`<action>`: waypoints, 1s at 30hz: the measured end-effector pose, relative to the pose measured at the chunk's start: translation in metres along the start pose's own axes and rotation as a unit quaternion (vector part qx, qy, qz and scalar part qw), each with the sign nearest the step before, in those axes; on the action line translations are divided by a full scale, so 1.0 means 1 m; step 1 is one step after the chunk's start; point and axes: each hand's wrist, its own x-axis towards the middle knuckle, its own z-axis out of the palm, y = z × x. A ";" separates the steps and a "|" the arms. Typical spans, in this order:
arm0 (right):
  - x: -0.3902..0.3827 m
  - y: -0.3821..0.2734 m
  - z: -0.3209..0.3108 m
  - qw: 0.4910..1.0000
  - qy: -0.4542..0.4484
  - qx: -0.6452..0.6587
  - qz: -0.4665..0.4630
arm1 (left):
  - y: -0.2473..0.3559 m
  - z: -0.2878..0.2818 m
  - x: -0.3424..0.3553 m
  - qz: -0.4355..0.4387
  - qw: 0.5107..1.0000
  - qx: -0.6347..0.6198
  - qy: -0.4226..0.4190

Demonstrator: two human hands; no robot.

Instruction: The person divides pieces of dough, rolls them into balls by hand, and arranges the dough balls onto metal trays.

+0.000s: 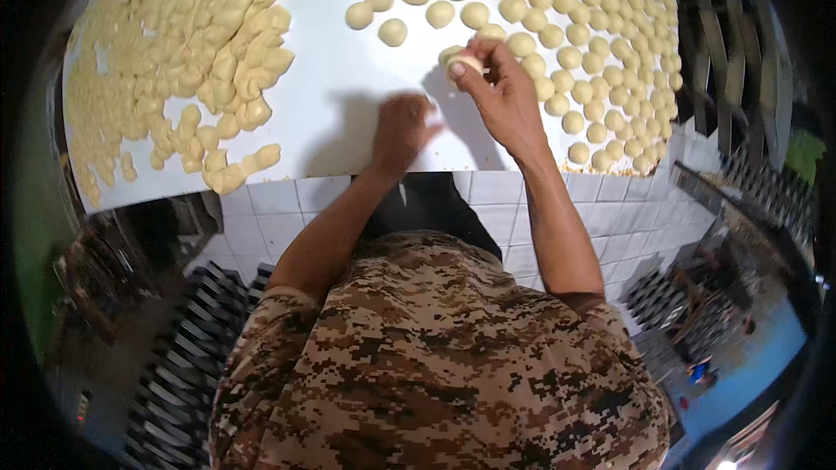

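Note:
My right hand (505, 91) pinches a pale, round dough ball (468, 61) between thumb and fingers, just above the white table (331, 61). Another ball (448, 54) shows partly behind the held one. Close to the table's near edge is my left hand (403, 132), smeared by motion, so its finger shape is unclear; I make out no dough in it. Many smooth dough balls (569, 57) lie in loose rows to the right and far side. On the left spreads a heap of irregular cut dough pieces (252, 70), many touching or overlapping.
The table's near edge runs just in front of my body, above a white tiled floor (496, 218). Dark slatted racks or trays (187, 365) stand at lower left, with more (718, 61) beyond the table's right side. A blue surface (758, 383) shows at lower right.

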 end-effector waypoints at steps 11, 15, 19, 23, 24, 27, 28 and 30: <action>0.019 0.059 0.014 0.941 0.020 -0.301 -0.155 | 0.014 -0.063 0.018 0.098 0.985 -0.130 -0.054; 0.000 0.082 0.014 0.962 0.044 -0.234 -0.132 | -0.020 -0.042 -0.022 0.142 0.982 -0.090 -0.087; -0.085 0.108 -0.022 0.938 -0.016 -0.299 -0.173 | -0.073 -0.081 -0.050 0.116 0.978 0.028 -0.172; -0.023 0.130 -0.002 0.862 0.014 -0.420 -0.283 | -0.030 -0.026 0.022 0.020 0.997 0.054 -0.048; -0.013 0.121 0.020 0.895 0.073 -0.376 -0.227 | -0.001 -0.013 0.023 -0.074 0.997 0.033 -0.013; -0.074 0.147 0.033 0.924 -0.049 -0.338 -0.171 | 0.004 0.002 -0.051 0.077 0.997 -0.027 -0.011; -0.090 0.145 0.010 0.896 -0.050 -0.348 -0.273 | -0.025 -0.011 -0.046 0.095 0.994 -0.017 -0.058; -0.074 0.160 -0.031 0.892 -0.179 -0.372 -0.187 | -0.072 -0.040 -0.052 0.109 0.980 0.003 -0.163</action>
